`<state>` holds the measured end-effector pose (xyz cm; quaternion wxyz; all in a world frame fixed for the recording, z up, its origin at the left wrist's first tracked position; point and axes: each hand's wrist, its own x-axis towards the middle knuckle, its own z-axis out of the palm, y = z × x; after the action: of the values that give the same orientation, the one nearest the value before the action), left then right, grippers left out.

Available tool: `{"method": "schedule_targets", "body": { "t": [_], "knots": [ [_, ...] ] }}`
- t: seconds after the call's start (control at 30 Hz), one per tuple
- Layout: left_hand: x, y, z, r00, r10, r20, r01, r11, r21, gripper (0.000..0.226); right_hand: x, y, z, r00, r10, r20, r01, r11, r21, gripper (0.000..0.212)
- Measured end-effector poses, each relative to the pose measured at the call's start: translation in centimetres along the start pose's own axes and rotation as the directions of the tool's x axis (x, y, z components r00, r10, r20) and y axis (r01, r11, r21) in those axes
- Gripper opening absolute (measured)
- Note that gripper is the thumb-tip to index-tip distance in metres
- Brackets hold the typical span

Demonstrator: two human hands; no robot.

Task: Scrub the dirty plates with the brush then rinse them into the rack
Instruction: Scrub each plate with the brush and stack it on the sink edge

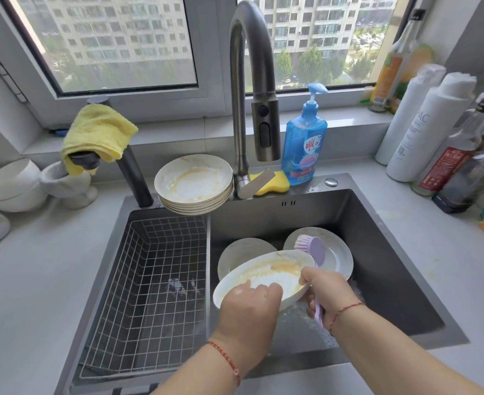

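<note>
My left hand (250, 305) grips the near rim of a white plate (266, 276) smeared with yellow residue, held tilted over the sink basin (377, 252). My right hand (327, 292) holds the handle of a purple brush (312, 249); its bristled head stands above the plate's far rim, apart from the soiled surface. Two more white plates lie in the basin behind, one on the left (241, 249) and one on the right (339, 252). A stack of several dirty plates (193, 183) sits on the sink's back ledge. The wire rack (149, 280) fills the left half of the sink.
The grey tap (252, 89) arches over the basin, no water running. A blue soap bottle (303, 146) and yellow sponge (275, 183) stand behind the sink. A yellow cloth (98, 135) drapes a second tap. Bottles (434, 132) crowd the right counter, bowls (12, 183) the left.
</note>
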<state>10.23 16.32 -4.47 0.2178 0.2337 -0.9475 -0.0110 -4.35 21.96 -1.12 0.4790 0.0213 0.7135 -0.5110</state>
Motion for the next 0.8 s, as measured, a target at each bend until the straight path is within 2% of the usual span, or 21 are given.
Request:
{"method": "schedule_targets", "body": {
  "t": [0.07, 0.13, 0.17, 0.2, 0.27, 0.33, 0.37, 0.4, 0.47, 0.53, 0.6, 0.67, 0.77, 0.8],
  "knots": [
    [0.3, 0.1, 0.1, 0.999, 0.007, -0.049, -0.005, 0.999, 0.052, 0.067, -0.3, -0.1, 0.2, 0.997, -0.072, 0.026, 0.073, 0.996, -0.049, 0.025],
    [0.6, -0.4, 0.3, 0.992, 0.026, -0.123, -0.021, 0.999, 0.042, 0.054, -0.9, -0.7, 0.2, 0.991, -0.128, 0.050, 0.132, 0.987, -0.091, 0.016],
    [0.8, -0.7, 0.3, 0.991, -0.011, -0.131, 0.013, 1.000, 0.009, 0.047, -1.1, -1.1, 0.0, 0.986, -0.148, 0.070, 0.155, 0.983, -0.102, 0.023],
    [1.2, -1.0, -0.1, 0.991, -0.076, -0.112, 0.071, 0.996, -0.048, 0.044, -1.3, -1.6, -0.3, 0.982, -0.162, 0.092, 0.172, 0.980, -0.105, 0.031],
    [2.1, -1.5, -1.4, 0.955, -0.294, -0.045, 0.279, 0.938, -0.204, 0.045, -1.9, -2.5, -1.3, 0.973, -0.205, 0.111, 0.218, 0.968, -0.125, 0.031],
    [2.8, -2.2, -2.6, 0.845, -0.530, 0.071, 0.521, 0.784, -0.337, 0.045, -2.1, -3.0, -2.6, 0.959, -0.264, 0.103, 0.279, 0.944, -0.175, 0.024],
    [3.0, -2.5, -3.0, 0.789, -0.593, 0.161, 0.601, 0.687, -0.408, 0.043, -2.1, -3.1, -3.1, 0.950, -0.296, 0.103, 0.312, 0.927, -0.209, 0.023],
    [3.1, -2.8, -3.2, 0.765, -0.615, 0.193, 0.622, 0.627, -0.469, 0.041, -2.2, -3.1, -3.4, 0.942, -0.318, 0.107, 0.334, 0.910, -0.243, 0.023],
    [3.3, -3.3, -3.3, 0.761, -0.624, 0.176, 0.606, 0.589, -0.534, 0.038, -2.7, -2.9, -3.4, 0.930, -0.343, 0.133, 0.368, 0.885, -0.285, 0.029],
    [3.7, -3.5, -3.3, 0.754, -0.630, 0.187, 0.614, 0.574, -0.542, 0.036, -3.9, -3.0, -2.9, 0.886, -0.406, 0.223, 0.459, 0.834, -0.306, 0.039],
    [4.0, -3.8, -3.2, 0.734, -0.646, 0.208, 0.634, 0.543, -0.550, 0.035, -5.8, -3.0, -2.1, 0.816, -0.471, 0.335, 0.572, 0.741, -0.352, 0.045],
    [4.3, -4.2, -3.1, 0.713, -0.654, 0.253, 0.643, 0.467, -0.607, 0.036, -7.3, -2.1, -1.4, 0.752, -0.489, 0.442, 0.657, 0.609, -0.444, 0.045],
    [4.5, -4.1, -3.1, 0.690, -0.645, 0.329, 0.616, 0.284, -0.734, 0.055, -8.6, -0.5, -0.7, 0.741, -0.450, 0.499, 0.672, 0.480, -0.564, 0.046],
    [4.5, -4.0, -3.1, 0.687, -0.648, 0.329, 0.617, 0.281, -0.735, 0.053, -8.8, -0.5, -0.7, 0.744, -0.462, 0.483, 0.666, 0.458, -0.589, 0.046]
  ]
}}
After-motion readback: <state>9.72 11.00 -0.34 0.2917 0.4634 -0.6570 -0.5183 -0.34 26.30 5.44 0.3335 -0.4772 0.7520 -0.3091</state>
